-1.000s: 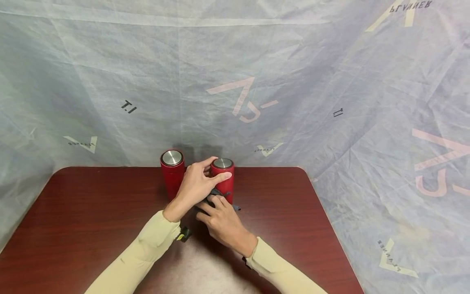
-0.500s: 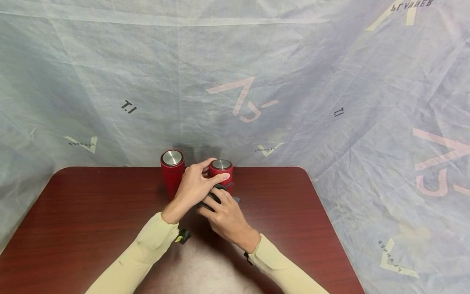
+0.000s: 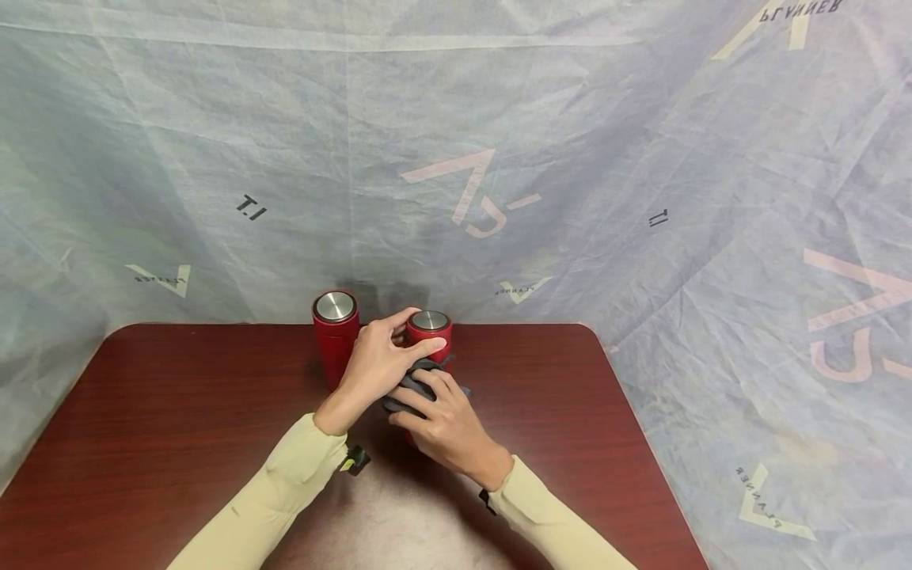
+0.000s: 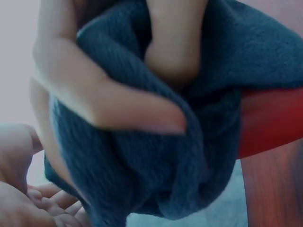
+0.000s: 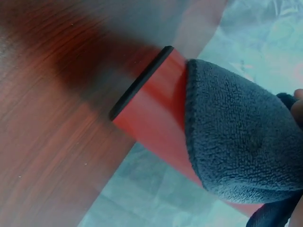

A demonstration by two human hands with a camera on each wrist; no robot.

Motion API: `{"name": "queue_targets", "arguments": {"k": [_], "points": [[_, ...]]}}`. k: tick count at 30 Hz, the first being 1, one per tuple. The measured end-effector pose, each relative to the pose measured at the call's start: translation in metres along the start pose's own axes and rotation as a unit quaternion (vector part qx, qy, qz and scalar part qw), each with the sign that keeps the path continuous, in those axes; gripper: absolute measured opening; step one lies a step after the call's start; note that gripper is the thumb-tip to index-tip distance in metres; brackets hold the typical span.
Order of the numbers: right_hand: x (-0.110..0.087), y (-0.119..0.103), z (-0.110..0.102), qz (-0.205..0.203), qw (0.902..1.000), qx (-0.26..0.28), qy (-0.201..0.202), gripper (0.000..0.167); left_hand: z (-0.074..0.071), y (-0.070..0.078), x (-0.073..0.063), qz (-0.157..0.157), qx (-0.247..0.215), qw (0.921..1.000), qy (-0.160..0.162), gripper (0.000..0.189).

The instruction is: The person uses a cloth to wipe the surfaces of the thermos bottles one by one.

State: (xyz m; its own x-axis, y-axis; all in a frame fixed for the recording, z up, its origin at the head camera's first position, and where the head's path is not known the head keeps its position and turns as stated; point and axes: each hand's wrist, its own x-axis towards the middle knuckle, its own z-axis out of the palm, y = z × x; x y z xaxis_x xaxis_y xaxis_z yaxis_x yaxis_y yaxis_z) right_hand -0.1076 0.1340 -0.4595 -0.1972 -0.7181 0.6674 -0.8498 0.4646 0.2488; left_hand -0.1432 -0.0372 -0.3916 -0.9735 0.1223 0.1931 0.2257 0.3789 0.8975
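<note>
A red vacuum flask (image 3: 435, 334) with a brushed-metal lid is held near its top by my left hand (image 3: 372, 356), thumb in front and fingers behind. Lower down, my right hand (image 3: 450, 427) grips a dark blue-grey cloth (image 5: 241, 137) and holds it against the flask's side. In the left wrist view the cloth (image 4: 137, 156) is bunched under curled fingers (image 4: 137, 109). Seen from the right wrist, the flask's lower end (image 5: 151, 113) has a black base rim, and the cloth covers the part above it. From the head, the hands hide most of the flask's body.
A second red flask (image 3: 336, 348) with a metal lid stands upright just left of my left hand. Both are near the back edge of the brown wooden table (image 3: 185, 412). A printed pale sheet (image 3: 342, 158) hangs behind and along the sides.
The held flask has shifted slightly left and toward me. My right hand has moved a little with the cloth, now showing more of it. The second flask stays put.
</note>
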Motion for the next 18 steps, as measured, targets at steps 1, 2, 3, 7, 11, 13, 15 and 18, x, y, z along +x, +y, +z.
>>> {"name": "queue_targets", "arguments": {"k": [1, 2, 3, 7, 11, 13, 15, 18], "points": [[-0.001, 0.001, -0.001, -0.003, 1.0000, 0.005, 0.007, 0.021, 0.000, 0.000, 0.000, -0.002, 0.000, 1.0000, 0.001, 0.068], [-0.003, 0.001, -0.001, -0.005, 0.9998, 0.011, 0.014, 0.022, 0.000, 0.000, 0.000, -0.005, -0.001, 1.0000, 0.001, 0.068], [-0.004, 0.002, -0.002, -0.007, 0.9997, 0.015, 0.021, 0.023, -0.001, -0.001, 0.000, -0.007, -0.003, 1.0000, 0.001, 0.069], [-0.010, 0.004, -0.007, -0.003, 0.9980, 0.033, 0.053, 0.019, -0.001, -0.002, 0.000, -0.015, -0.011, 0.9998, 0.001, 0.071], [-0.016, 0.005, -0.011, 0.010, 0.9955, 0.049, 0.081, 0.018, 0.000, -0.003, 0.001, -0.016, -0.018, 0.9997, 0.004, 0.070], [-0.020, 0.006, -0.013, 0.019, 0.9940, 0.056, 0.092, 0.024, 0.000, -0.004, 0.001, -0.015, -0.022, 0.9996, 0.005, 0.071], [-0.024, 0.006, -0.015, 0.028, 0.9924, 0.064, 0.102, 0.031, 0.001, -0.005, 0.001, -0.014, -0.024, 0.9996, 0.007, 0.071], [-0.031, 0.008, -0.018, 0.042, 0.9888, 0.080, 0.118, 0.036, 0.001, -0.006, 0.002, -0.013, -0.028, 0.9995, 0.007, 0.072]]}}
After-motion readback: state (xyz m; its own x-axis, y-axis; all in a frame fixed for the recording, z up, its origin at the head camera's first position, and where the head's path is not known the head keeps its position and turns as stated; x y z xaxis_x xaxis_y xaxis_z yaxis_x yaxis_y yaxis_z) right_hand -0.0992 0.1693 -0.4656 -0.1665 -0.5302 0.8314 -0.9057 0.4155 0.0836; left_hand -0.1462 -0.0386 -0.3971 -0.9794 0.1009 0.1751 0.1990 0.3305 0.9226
